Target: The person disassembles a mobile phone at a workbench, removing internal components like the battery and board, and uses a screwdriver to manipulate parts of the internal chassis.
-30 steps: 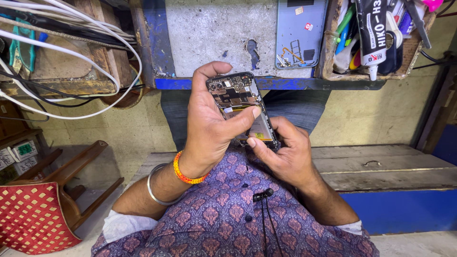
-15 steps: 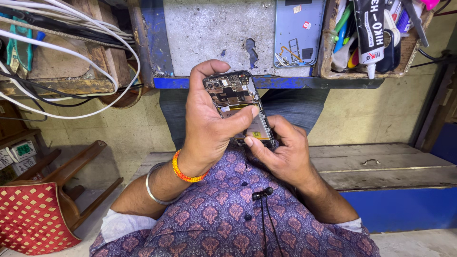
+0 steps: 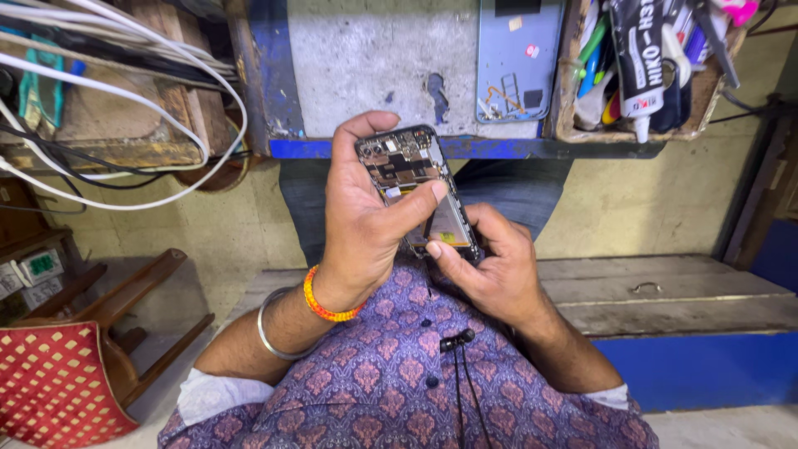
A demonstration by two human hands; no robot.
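we hold an opened phone with its back off, boards and battery showing, raised in front of our chest and just near of the blue edge of the workbench. our left hand wraps round its left side, fingers closed on the frame and the thumb pressed across the middle of the insides. our right hand cups the near end, thumb and fingertip pressed together at the lower edge; whether they pinch some small part there we cannot tell. we judge this to be the inspection or prying stage of work on the phone's insides, and any move from here calls for a steady left-hand hold and a light, exact touch from the right. farther off, a blue back cover lies on the bench, a tray of tools and tubes to its right, white cables far left.
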